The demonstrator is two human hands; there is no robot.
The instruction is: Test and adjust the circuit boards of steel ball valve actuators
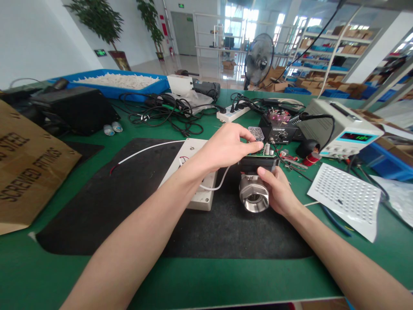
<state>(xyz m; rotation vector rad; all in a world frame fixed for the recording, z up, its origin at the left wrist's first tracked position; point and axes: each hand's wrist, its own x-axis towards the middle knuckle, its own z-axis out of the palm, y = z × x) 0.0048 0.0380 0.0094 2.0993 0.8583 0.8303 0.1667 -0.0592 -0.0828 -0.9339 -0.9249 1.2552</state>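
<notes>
My left hand [227, 145] reaches over the top of a valve assembly, thumb and fingers closed at the edge of a green circuit board [258, 155] with upright components. The board sits on a black housing [254, 163] above a shiny steel valve body [254, 193] with a hexagonal threaded end. My right hand [279, 189] grips the valve from its right side, thumb on top near the housing. Under my left forearm lies a light grey plastic cover [200, 200], partly hidden. A white cable [219, 183] loops out from it toward the assembly.
A black mat [129, 206] covers the green bench. Behind are a small screw box [256, 133], a black soldering station [280, 131], a power strip [234, 113] and tangled cables [167, 107]. A power supply [338, 125] and a sticker sheet [345, 198] are right; a cardboard box [29, 172] is left.
</notes>
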